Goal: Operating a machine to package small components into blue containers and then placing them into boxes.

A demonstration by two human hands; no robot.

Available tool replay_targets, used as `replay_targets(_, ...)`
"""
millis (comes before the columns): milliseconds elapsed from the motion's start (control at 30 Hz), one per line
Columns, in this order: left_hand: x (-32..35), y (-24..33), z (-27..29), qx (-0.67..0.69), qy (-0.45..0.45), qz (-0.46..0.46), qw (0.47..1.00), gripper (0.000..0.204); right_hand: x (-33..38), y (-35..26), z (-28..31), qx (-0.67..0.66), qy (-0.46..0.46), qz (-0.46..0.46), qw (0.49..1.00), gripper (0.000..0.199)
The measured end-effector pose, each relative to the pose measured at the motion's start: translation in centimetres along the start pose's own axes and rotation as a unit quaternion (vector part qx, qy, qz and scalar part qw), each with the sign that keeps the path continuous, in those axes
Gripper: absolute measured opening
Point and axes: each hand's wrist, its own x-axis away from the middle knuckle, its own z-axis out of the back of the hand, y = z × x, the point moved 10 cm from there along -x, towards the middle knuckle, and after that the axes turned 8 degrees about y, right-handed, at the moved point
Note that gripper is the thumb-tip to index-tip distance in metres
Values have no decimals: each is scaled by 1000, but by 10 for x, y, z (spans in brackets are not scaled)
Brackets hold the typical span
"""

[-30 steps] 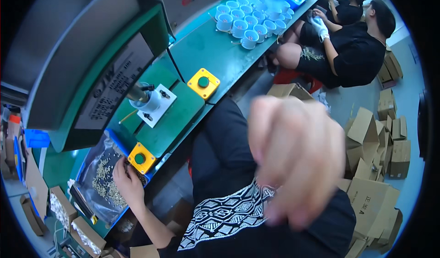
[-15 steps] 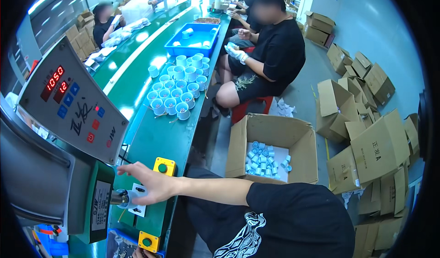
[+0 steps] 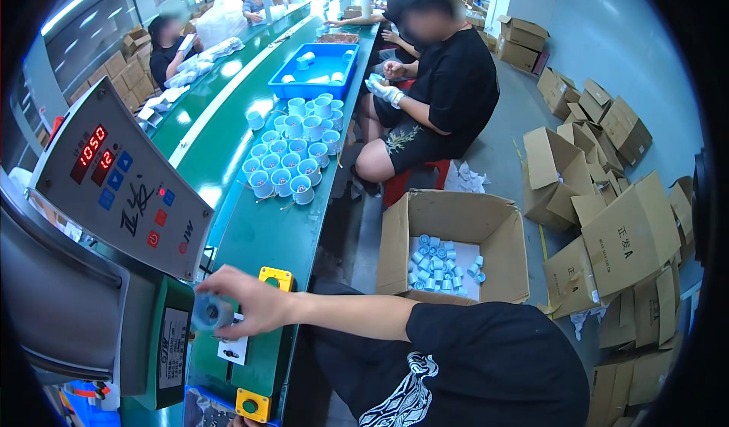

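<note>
One large grey-and-green machine [image 3: 91,305] fills the lower left, its slanted control panel [image 3: 121,192] lit with red digits. Beside it the long green conveyor [image 3: 258,230] runs away from the wearer.

To the right, on the floor, stands an open cardboard box [image 3: 395,237]. Only a thin layer of small blue-white pieces [image 3: 444,264] lies on its bottom, so by that measure the batch looks barely begun.

Further up the belt, a blue tray [image 3: 282,85] and a crowd of pale cups [image 3: 292,150] wait beside a seated co-worker. Plenty of stock appears to be left.

Near the machine, a small white fixture plate [image 3: 231,349] sits between two yellow button boxes [image 3: 276,277].

The right hand [image 3: 254,305] reaches across the body. Its fingers are closed round a blue cylindrical part [image 3: 211,311], held just above the plate and close to the machine's green face. The part does not yet look seated.

Only a sliver of the left hand [image 3: 231,422] shows at the lower edge, and whether it holds anything cannot be told.
</note>
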Motion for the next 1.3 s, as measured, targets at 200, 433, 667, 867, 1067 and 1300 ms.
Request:
replay_targets(200, 7, -8, 3, -28, 10, 1, 1000, 33, -47, 91, 79, -5, 232, -53, 971, 70)
replay_targets(433, 5, -4, 2, -29, -2, 4, 1000, 33, -152, 242, 48, 213, 53, -77, 973, 63)
replay_targets(667, 9, -12, 3, -14, 19, 24, 999, 30, -140, 216, 25, 315, 83, -29, 945, 59)
replay_targets(867, 11, -23, -4, 21, 3, 54, 998, 23, -88, 106, 191, 395, 158, 175, 888, 37)
replay_targets(1067, 8, -23, -7, 36, -10, 52, 998, 21, -42, 159, 363, 622, 281, -37, 730, 39)
replay_targets(1300, 21, -33, -3, 78, -6, 16, 997, 27, -30, 139, 246, 85, 280, -197, 936, 30)
